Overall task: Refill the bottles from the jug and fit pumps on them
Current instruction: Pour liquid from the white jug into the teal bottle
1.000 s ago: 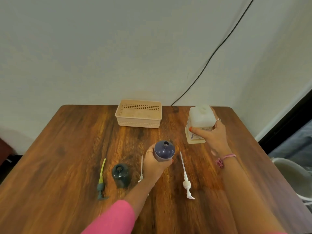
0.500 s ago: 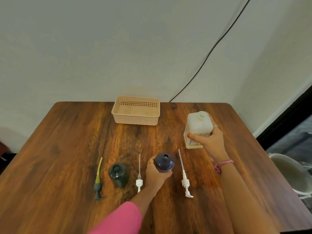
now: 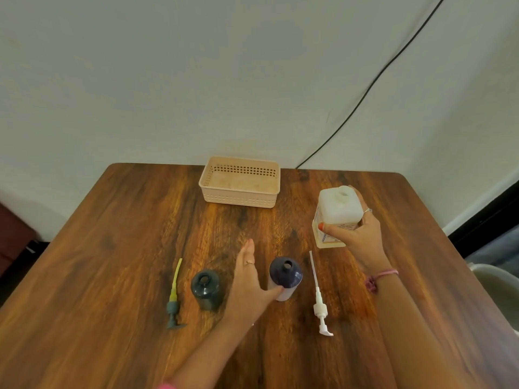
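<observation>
Now right grip [image 3: 354, 234] clasps jug [image 3: 337, 211] w/ cap off; left grip [image 3: 248, 282] released, fingers straight, thumb touching purple bottle [image 3: 285, 276] beside it.

Pink sleeve edge [image 3: 165, 386], pink wrist bracelet [image 3: 379, 277], rings — one on each of the hands — orange-red nail polish.

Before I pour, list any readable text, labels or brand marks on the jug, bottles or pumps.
Jug label: printed lines and a vertical word on its side, too small and blurred to read.
Navy-topped bottle, dark green bottle, white pump, green pump, basket: no text visible.
</observation>
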The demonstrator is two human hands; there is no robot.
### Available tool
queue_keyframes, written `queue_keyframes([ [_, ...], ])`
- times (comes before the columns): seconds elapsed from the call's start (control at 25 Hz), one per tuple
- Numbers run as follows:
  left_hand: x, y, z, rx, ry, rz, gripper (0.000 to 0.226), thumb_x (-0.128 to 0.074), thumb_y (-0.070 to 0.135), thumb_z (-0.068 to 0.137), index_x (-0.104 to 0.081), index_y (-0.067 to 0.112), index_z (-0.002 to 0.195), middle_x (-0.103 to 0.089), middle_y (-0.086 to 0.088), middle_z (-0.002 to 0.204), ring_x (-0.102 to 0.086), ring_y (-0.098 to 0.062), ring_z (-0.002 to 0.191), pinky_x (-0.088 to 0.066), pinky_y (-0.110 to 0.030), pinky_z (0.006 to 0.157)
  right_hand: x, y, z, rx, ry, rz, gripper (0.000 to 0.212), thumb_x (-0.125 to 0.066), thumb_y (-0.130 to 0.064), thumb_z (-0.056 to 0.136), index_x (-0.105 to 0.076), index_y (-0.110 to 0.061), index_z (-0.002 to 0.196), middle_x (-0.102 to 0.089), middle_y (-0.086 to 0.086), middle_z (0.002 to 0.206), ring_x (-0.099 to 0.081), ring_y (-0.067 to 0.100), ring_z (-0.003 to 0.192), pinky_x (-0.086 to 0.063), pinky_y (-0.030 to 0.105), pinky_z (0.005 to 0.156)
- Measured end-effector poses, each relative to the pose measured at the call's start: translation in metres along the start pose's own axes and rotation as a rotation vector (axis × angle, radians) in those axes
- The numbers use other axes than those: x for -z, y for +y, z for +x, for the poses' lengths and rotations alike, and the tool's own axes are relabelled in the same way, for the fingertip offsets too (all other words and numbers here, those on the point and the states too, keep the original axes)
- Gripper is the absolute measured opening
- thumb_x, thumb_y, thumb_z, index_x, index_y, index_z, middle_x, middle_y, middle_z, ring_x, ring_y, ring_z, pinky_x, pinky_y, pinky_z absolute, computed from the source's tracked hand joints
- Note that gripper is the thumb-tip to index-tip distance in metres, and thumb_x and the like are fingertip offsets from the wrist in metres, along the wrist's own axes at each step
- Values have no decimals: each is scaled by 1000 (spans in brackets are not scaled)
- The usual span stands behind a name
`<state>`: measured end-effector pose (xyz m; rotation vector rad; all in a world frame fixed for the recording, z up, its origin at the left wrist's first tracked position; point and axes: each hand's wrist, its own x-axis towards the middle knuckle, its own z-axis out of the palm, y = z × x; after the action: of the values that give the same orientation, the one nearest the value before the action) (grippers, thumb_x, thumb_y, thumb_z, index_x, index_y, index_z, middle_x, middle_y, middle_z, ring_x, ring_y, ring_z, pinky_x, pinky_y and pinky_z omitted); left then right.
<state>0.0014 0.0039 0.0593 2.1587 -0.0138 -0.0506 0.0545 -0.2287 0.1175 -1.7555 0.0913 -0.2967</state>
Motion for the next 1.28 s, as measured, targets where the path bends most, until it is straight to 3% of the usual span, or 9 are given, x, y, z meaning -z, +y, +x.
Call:
queue_keyframes([
  [0.08,35,-4,6,-94,49,144,101,-77,31,77,-9,25,153,-12,12,158,-9,-14,146,-14,-31,115,-3,-1,2,3,-8,6,81,-82,-13,68,-42,-21,138,-59,-3,121,-59,12,109,-56,19,74],
  [0.28,92,-29,23,20,-2,346,85,-74,42,79,-29,23,149,-24,6,157,-19,-20,145,-21,-38,116,-12,-2,6,2,-46,25,81,-82,-13,69,-41,-23,138,-59,-2,122,-59,12,109,-56,23,77],
  [0.44,105,-52,16,116,-88,277,101,-79,52,69,-26,21,149,-28,1,155,-33,-18,138,-33,-35,110,-19,-2,6,15,-81,36,80,-82,-12,69,-43,-25,137,-60,-3,120,-61,12,108,-57,27,79],
  [0.64,99,-71,8,193,-168,191,117,-87,47,59,-19,19,150,-25,-2,157,-29,-20,141,-28,-34,112,-24,-5,4,-1,-83,41,81,-85,-16,63,-47,-22,134,-64,-8,110,-65,3,99,-55,18,67],
  [0.92,88,-96,1,195,-159,103,92,-86,25,66,-34,17,140,-45,-1,141,-44,-13,125,-33,-23,106,-28,-12,-1,10,-95,18,79,-87,-27,59,-49,-33,128,-63,-14,110,-63,0,101,-55,16,67],
  [1.04,85,-99,-1,202,-100,13,81,-87,26,64,-42,22,131,-51,6,125,-48,-12,118,-35,-20,96,-31,-13,-2,18,-95,3,86,-86,-27,59,-45,-28,135,-63,-15,112,-62,-1,102,-54,15,67],
  [1.2,93,-72,12,105,18,-121,79,-91,28,59,-49,27,126,-55,6,122,-53,-12,115,-43,-26,98,-36,-21,-1,35,-86,-13,85,-86,-24,60,-45,-25,135,-62,-14,110,-61,-5,99,-52,11,64],
  [1.28,101,-44,22,32,56,-161,77,-91,33,56,-51,33,122,-56,13,120,-53,-3,110,-41,-15,91,-39,-31,0,44,-78,-22,82,-86,-28,56,-49,-28,128,-63,-13,107,-63,-2,97,-51,11,62],
])
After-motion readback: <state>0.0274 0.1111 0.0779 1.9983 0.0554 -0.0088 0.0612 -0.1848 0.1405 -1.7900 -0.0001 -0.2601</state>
